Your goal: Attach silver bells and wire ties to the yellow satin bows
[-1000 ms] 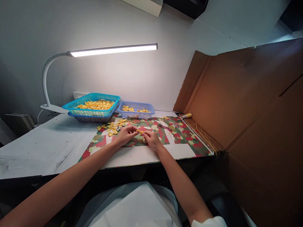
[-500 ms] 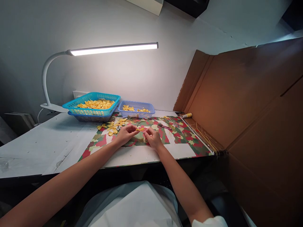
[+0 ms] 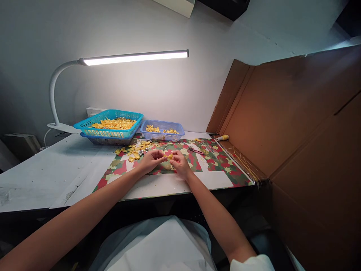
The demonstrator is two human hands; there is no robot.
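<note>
Between my two hands is a small yellow ribbon bow (image 3: 168,156), held just above the patterned sheet. My left hand (image 3: 153,161) pinches the bow's left side between thumb and fingers. On its right side, the fingertips of my right hand (image 3: 179,163) are closed on it too. Fingers cover parts of the bow, so its finer details are hidden. Several more yellow bows (image 3: 133,151) lie in a loose pile just beyond my left hand, with small silvery bits among them.
A turquoise basket (image 3: 108,132) full of yellow bows stands at the back left, stacked on another basket. Beside it is a smaller purple-blue basket (image 3: 162,136). Pink-handled snips (image 3: 196,151) lie right of my hands. Cardboard (image 3: 282,113) walls the right side; a lamp (image 3: 135,57) shines overhead.
My right hand has moved slightly up and left toward my left hand, and its fingers now meet the bow. My left hand has stayed nearly in place.
</note>
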